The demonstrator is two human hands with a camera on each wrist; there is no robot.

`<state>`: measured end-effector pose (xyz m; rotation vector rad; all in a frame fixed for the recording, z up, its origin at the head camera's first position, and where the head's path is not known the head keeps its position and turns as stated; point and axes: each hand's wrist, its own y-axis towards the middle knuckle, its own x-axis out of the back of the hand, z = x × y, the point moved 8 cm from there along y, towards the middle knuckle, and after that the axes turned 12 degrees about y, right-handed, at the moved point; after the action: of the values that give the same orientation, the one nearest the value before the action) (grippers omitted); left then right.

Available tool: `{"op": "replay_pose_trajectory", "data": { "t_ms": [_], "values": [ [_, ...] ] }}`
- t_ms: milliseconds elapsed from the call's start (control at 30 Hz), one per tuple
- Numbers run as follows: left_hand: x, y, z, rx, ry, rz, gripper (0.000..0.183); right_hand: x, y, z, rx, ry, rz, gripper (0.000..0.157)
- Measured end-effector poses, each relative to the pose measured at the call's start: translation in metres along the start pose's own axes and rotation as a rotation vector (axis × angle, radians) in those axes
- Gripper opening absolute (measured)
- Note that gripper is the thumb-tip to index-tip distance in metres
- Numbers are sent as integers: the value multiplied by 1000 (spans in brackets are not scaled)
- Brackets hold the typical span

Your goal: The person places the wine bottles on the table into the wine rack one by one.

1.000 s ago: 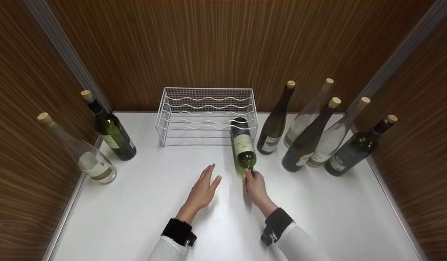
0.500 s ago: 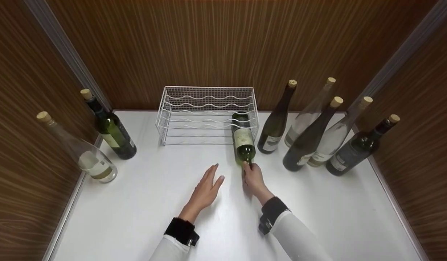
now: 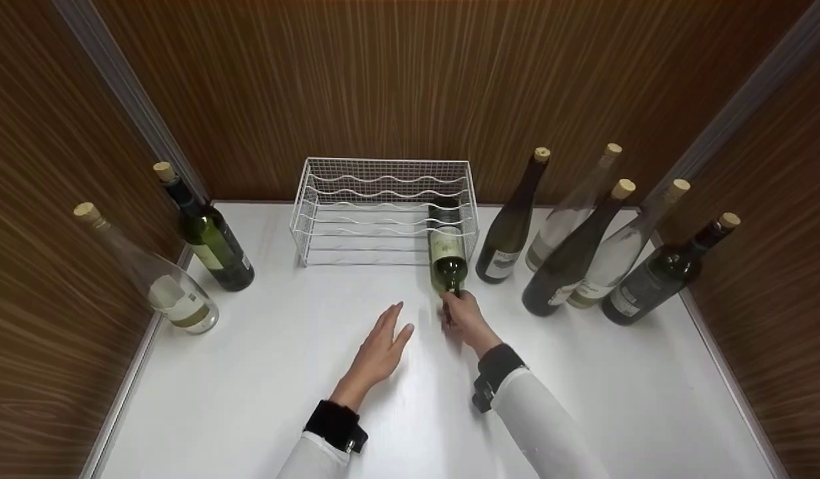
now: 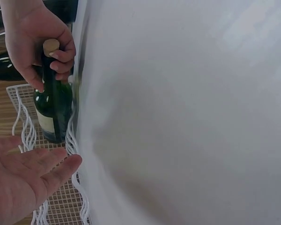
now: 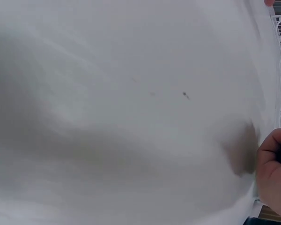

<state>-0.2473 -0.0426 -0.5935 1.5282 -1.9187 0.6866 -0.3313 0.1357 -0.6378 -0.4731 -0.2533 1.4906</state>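
A green wine bottle (image 3: pixel 448 249) with a pale label lies base-first in the right end of a white wire wine rack (image 3: pixel 357 264). My right hand (image 3: pixel 468 318) grips its neck, fingers curled around it just below the cork (image 4: pixel 51 46), as the left wrist view shows. The bottle's base sits behind the rack's wavy front wires. My left hand (image 3: pixel 377 349) hovers over the table to the left of the bottle, fingers extended and holding nothing. In the right wrist view my right hand (image 5: pixel 275 176) appears only at the right edge.
Several corked bottles stand to the right of the rack, the nearest a dark bottle (image 3: pixel 506 229) close to its side. At the left stand a clear bottle (image 3: pixel 177 299) and a green bottle (image 3: pixel 217 246). Wood-grain panels (image 3: pixel 397 80) enclose the white table (image 3: pixel 283 359).
My right hand has pushed the wine bottle farther back into the rack, its base now deeper behind the wires. My left hand has shifted slightly to the right, still extended.
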Motion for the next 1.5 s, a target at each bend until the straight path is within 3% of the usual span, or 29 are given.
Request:
{"op": "replay_pose_trajectory", "data": {
  "t_ms": [100,267,433,733,1200,1500],
  "values": [
    [-1,0,1,0,2,0,63,-2,3,2,-3,20,23,14],
    [-3,-2,1,-10,17,8,68,-2,6,6,-21,76,47,30],
    [-4,-2,2,-15,7,16,67,1,9,10,-31,47,22,37],
    [-5,-2,2,-4,8,23,66,3,9,16,59,17,-22,42],
    [-7,-1,2,10,17,41,65,10,10,24,89,23,-81,46],
    [-8,-3,4,4,28,40,71,6,15,24,108,14,-64,36]
  ]
}}
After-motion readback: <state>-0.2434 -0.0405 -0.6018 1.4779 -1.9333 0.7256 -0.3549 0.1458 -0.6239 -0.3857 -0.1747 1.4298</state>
